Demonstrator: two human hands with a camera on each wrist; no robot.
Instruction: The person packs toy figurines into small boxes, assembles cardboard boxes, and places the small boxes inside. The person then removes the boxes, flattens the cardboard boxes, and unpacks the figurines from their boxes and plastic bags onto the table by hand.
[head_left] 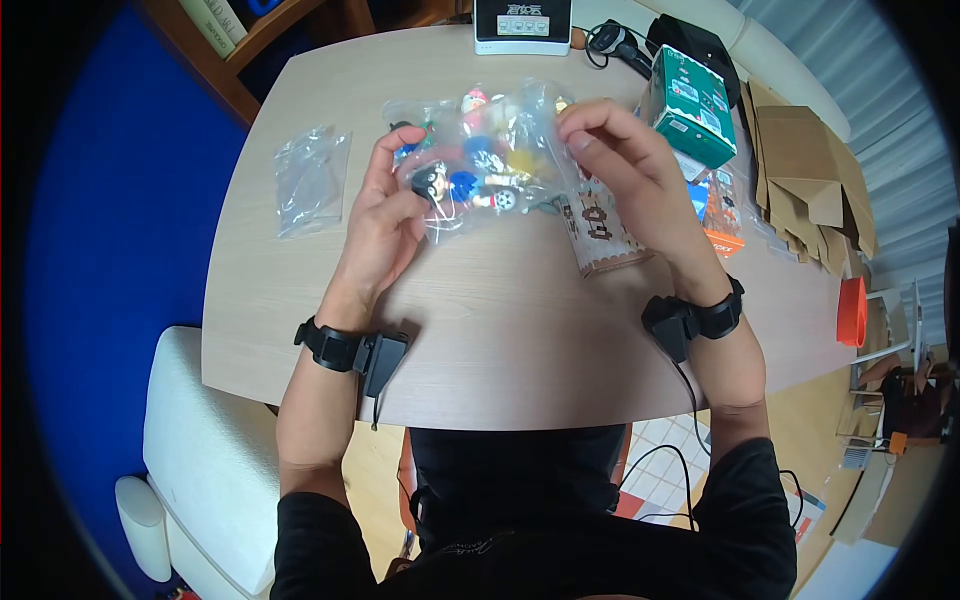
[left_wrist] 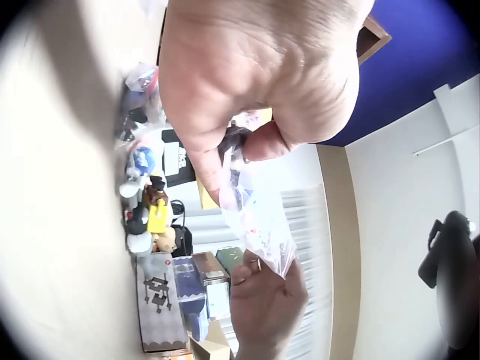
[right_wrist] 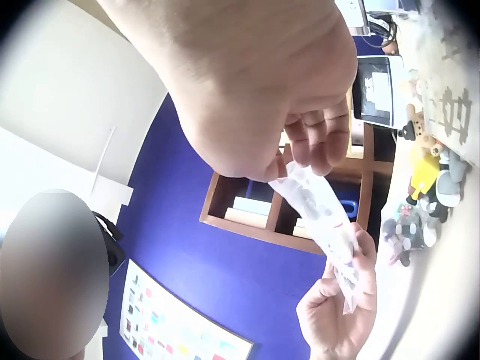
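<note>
A clear plastic bag [head_left: 545,125] is held up above the table between both hands. My left hand [head_left: 380,225] pinches its left side, beside a dark-haired toy figure [head_left: 432,184] seen at the plastic. At the upper right end, my right hand [head_left: 640,180] pinches the bag between thumb and fingers. The left wrist view shows the bag [left_wrist: 262,225] stretched from one hand to the other. Behind it on the table lie several colourful toy figures [right_wrist: 424,172], partly hidden by the bag in the head view.
A flat clear bag [head_left: 312,182] lies at the left. A brown-patterned box [head_left: 605,235] is near my right hand, with a green box [head_left: 692,105], an orange box [head_left: 725,215] and folded cardboard [head_left: 800,150] farther right. At the back stands a white-and-black device [head_left: 522,28].
</note>
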